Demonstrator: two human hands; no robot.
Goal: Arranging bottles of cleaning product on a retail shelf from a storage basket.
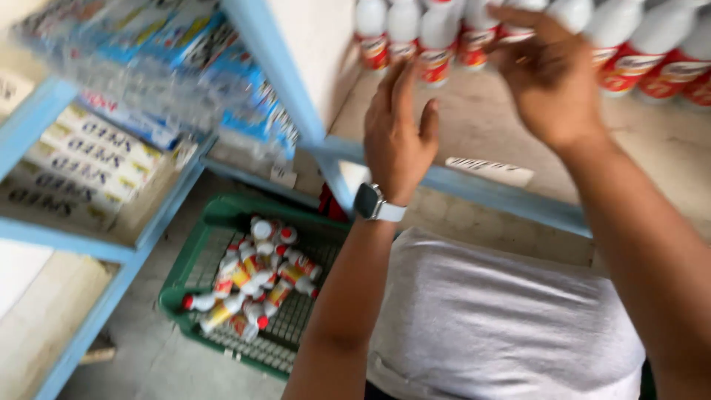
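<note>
Shelving step, by the look of it: both hands are empty, left hand [396,133] spread open, right hand [544,74] loosely open at the bottles [437,44]. Next likely calls for reaching down to the crate [196,259].

Green basket [194,261] of small bottles [255,278] — floor, beside stacked boxes [85,167].

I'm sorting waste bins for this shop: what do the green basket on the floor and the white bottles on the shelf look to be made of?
Green basket: looks like moulded plastic, with a uniform matte colour and a lattice floor and walls. White bottles: probably plastic, opaque and smooth with a slight sheen, wrapped in glossy red labels; blur leaves this open. Shelf: its edge looks like painted wood, flat pale blue.
</note>
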